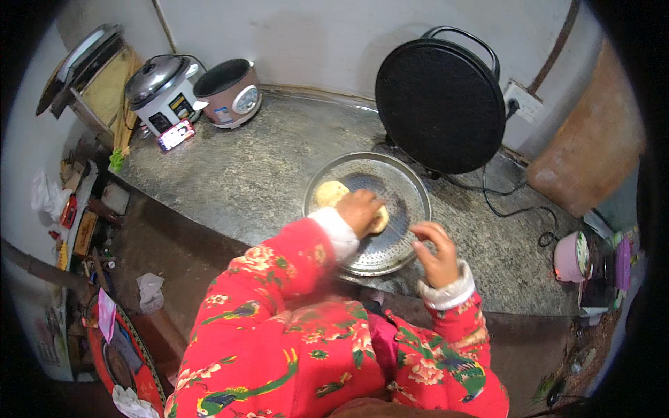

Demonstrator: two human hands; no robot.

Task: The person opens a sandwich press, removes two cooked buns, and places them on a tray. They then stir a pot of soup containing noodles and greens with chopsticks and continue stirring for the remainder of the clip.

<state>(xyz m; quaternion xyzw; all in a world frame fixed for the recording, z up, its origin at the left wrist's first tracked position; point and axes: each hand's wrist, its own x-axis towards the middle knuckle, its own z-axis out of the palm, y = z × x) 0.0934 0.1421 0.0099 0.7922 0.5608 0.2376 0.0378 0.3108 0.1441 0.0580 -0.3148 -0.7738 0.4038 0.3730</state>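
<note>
Cakes apparently in middle of handling: first cake (330, 194) already lying on perforated metal tray (409, 187), second cake (380, 220) also there, partly covered by left hand (357, 211), with fingers bent, whether pinching or only touching impossible to tell. Right hand (436, 255) loosely spread near tray's right rim, with nothing visibly held; placing of second cake probably not yet finished.
</note>
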